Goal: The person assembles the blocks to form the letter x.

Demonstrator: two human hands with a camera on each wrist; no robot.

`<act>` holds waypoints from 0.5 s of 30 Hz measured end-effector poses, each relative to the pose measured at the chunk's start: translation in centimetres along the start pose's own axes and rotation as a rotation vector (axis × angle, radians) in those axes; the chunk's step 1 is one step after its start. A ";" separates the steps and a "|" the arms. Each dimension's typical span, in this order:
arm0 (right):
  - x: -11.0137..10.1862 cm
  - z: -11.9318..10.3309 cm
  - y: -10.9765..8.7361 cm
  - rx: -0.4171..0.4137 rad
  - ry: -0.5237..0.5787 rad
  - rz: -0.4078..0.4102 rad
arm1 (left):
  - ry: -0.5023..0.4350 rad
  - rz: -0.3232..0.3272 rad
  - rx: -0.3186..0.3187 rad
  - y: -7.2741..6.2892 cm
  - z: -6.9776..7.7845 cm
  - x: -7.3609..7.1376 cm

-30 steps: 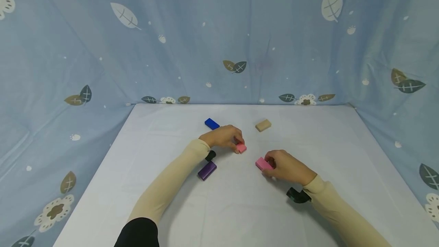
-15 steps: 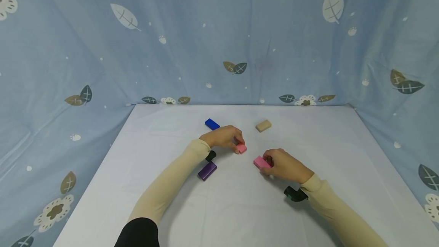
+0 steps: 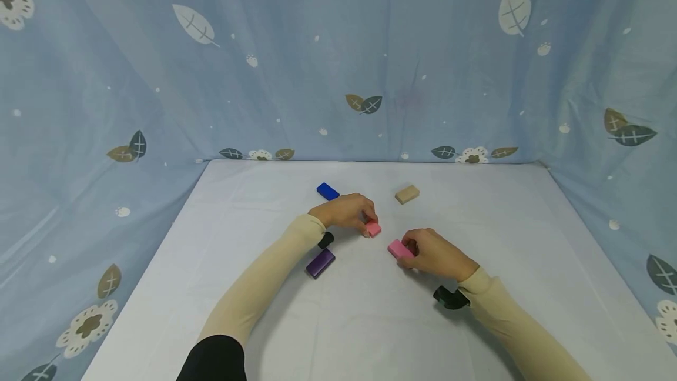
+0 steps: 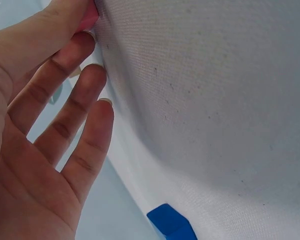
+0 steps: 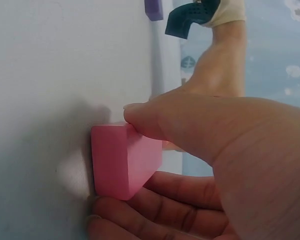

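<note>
We see the L hand (image 3: 346, 210) w/ thumb + fingers pinching the coral block (image 3: 374, 229), which is on the white cloth (image 3: 370, 322) approx. mid-table. R hand (image 3: 436, 253) is clamped, thumb vs. fingers, on the pink block (image 3: 399, 249), just nearer the person; the two blocks are close but apart. We can't tell if pink touches the cloth. Blue block (image 3: 328, 191) lies just beyond the L wrist, purple block (image 3: 320, 264) beside the L forearm, tan block (image 3: 407, 194) farther back, untouched.
</note>
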State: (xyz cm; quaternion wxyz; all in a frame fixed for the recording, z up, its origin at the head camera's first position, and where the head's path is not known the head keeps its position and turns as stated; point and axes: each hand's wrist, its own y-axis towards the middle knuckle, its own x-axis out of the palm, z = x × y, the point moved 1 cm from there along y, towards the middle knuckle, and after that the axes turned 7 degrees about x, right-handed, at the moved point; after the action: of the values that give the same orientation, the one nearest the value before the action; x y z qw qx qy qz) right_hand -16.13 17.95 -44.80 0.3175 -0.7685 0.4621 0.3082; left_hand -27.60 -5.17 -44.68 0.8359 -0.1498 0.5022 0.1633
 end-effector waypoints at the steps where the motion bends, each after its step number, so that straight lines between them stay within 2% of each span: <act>1: 0.1 0.0 0.1 0.002 0.001 0.000 | 0.002 0.000 -0.001 0.0 0.0 0.0; 15: 0.3 -0.2 0.6 0.020 -0.011 0.003 | -0.014 0.003 -0.006 -0.1 0.2 0.0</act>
State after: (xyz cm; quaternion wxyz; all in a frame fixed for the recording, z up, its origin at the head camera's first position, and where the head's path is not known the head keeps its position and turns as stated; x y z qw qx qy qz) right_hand -16.48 17.43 -45.08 0.3270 -0.7629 0.4647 0.3084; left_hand -27.41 -5.23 -44.56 0.8387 -0.1503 0.4960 0.1674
